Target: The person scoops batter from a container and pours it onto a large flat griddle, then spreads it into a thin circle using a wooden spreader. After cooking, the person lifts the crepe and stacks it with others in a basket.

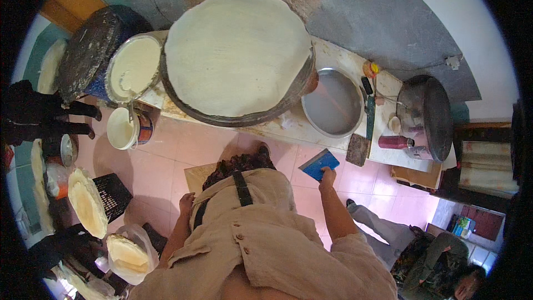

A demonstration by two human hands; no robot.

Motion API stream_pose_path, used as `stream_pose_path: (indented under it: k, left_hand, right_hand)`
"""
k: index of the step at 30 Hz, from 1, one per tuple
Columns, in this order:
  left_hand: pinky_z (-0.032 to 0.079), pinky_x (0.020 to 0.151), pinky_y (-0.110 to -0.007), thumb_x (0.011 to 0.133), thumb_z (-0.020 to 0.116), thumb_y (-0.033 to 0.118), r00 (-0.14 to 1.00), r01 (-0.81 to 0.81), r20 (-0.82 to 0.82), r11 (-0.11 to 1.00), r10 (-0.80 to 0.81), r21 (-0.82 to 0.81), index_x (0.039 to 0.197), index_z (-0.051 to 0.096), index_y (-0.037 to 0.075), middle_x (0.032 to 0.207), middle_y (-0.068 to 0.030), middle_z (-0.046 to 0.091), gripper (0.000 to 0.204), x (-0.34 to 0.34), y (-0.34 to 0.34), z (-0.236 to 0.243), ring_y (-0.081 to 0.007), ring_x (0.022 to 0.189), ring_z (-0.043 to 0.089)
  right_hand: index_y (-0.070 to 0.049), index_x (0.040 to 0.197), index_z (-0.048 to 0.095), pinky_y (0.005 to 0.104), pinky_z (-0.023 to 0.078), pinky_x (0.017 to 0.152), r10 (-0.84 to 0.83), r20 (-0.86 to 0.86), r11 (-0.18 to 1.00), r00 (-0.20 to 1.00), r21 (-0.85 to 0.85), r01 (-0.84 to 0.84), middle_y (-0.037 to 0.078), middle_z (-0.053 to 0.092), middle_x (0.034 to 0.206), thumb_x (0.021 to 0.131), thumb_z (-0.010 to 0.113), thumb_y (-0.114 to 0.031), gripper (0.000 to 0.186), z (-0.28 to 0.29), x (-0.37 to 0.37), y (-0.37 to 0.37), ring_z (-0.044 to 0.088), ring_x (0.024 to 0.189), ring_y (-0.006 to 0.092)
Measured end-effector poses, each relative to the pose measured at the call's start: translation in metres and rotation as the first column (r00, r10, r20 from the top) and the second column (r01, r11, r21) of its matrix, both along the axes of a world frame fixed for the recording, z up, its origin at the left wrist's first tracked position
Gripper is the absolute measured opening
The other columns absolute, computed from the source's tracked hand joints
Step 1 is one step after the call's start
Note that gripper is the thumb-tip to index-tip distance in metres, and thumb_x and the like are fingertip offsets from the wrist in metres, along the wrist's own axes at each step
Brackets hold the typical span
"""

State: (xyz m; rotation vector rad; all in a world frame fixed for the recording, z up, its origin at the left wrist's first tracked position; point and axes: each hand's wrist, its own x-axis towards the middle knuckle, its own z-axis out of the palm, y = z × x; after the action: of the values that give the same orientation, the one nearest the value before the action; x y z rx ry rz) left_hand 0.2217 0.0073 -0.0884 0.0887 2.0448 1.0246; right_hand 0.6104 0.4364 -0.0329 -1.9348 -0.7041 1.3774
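My right hand (328,178) is closed round a blue scraper (320,165) with a pale edge, held over the floor in front of the counter. My left hand (187,203) hangs low beside my hip, fingers loosely apart, with nothing visible in it. Ahead stands a large round griddle (233,120), its dark rim showing around a wide, thin, pale sheet of batter (236,55). Neither hand touches it. Right of the griddle sits a round metal pan (332,103). A tub of pale batter (133,68) stands to its left.
Below the tub is a white bucket (123,128). The counter's right end holds a dark red bottle (396,142) and a large round pot (425,116). Stacked pale flatbreads (88,203) stand at left by a black crate (112,195). Another person (433,261) is at lower right.
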Motion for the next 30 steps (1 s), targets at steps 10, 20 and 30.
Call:
stream_pose_path:
  k: [10,20,30]
  left_hand:
    - [0.05,0.076,-0.031,0.088,0.055,0.015,0.989,0.148,-0.021,0.984,-0.147,0.103,0.106,0.063,-0.001,0.088,-0.0105,0.067,0.025,0.016,0.039,0.01,-0.0184,0.082,0.063]
    - [0.049,0.077,-0.036,0.091,0.054,0.023,0.965,0.125,-0.219,0.986,-0.148,-0.112,0.108,0.064,0.006,0.09,-0.0102,0.068,0.026,0.093,0.046,0.011,-0.0228,0.085,0.065]
    - [0.051,0.073,-0.035,0.091,0.051,0.027,0.977,-0.191,-0.111,0.98,0.184,-0.058,0.106,0.064,0.006,0.087,-0.0093,0.068,0.029,0.101,0.021,0.035,-0.0204,0.079,0.065]
  right_hand:
    - [-0.008,0.116,0.048,0.0398,0.052,0.06,-0.225,-0.255,0.972,0.94,-0.128,0.198,0.012,0.057,0.11,0.078,0.068,-0.005,0.043,-0.159,0.115,0.103,0.058,0.085,0.0288]
    - [0.001,0.102,0.06,0.0435,0.053,0.065,0.161,0.0,0.972,0.987,-0.174,-0.159,0.016,0.064,0.093,0.079,0.064,-0.015,0.028,-0.199,0.129,0.117,0.061,0.076,0.0287]
    - [0.006,0.1,0.057,0.0373,0.053,0.041,0.698,-0.329,0.611,0.636,-0.188,-0.769,0.022,0.063,0.079,0.078,0.063,-0.011,0.028,-0.203,0.032,0.09,0.064,0.061,0.0326]
